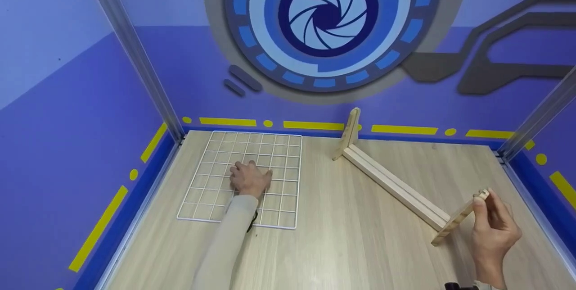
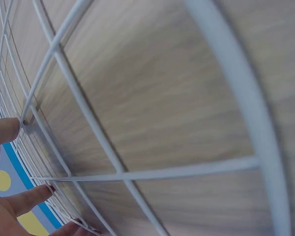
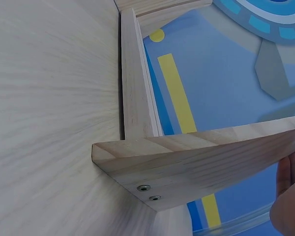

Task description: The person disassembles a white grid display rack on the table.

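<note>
A white wire grid panel (image 1: 288,177) lies flat on the wooden tabletop at the left. My left hand (image 1: 250,178) rests on its middle with fingers spread, and in the left wrist view the fingertips (image 2: 32,197) touch the wires. To the right stands a wooden stand (image 1: 396,186), a long grooved bar joining two upright end pieces. The thumb and fingers of my right hand (image 1: 497,227) pinch the top of its near end piece. Two metal screws (image 3: 144,188) show low on that end piece in the right wrist view.
The tabletop (image 1: 342,245) is bounded by a blue patterned back wall (image 1: 180,69) and side walls. Metal corner posts (image 1: 135,51) rise at the back left and back right. The stand's far end piece (image 1: 350,134) is near the back wall.
</note>
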Tool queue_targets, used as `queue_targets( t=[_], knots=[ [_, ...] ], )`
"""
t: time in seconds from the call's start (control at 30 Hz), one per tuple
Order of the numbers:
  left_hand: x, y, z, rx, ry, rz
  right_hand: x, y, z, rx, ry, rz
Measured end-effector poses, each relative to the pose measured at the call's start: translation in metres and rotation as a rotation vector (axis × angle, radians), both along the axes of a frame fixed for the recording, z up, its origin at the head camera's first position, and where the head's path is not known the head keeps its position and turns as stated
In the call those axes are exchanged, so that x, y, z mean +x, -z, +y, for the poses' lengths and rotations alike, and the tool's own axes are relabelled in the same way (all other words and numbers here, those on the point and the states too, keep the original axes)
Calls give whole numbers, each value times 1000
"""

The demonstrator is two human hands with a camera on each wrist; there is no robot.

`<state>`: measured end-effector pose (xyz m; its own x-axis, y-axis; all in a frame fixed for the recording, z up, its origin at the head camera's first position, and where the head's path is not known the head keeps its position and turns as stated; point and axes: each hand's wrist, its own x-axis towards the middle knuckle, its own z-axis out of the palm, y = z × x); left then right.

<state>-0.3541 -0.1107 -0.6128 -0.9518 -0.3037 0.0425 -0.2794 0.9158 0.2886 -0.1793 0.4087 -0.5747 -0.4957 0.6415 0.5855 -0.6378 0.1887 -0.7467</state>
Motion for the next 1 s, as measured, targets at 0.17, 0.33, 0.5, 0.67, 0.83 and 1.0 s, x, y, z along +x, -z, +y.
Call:
queue_targets(
  t=[0.17,0.33,0.5,0.67,0.83,1.0],
  knots=[
    [3,3,-2,31,-6,16,1,2,2,51,57,-74],
    [5,2,-4,65,2,14,3,-3,3,76,106,-189],
    [6,2,-8,103,26,36,8,-11,5,92,91,-251],
    [9,1,-14,142,47,62,14,-19,6,160,130,-381],
    [9,-8,-20,145,68,62,17,-27,9,172,127,-446],
    [9,-26,-29,125,120,87,15,-45,9,224,109,-449]
  ],
)
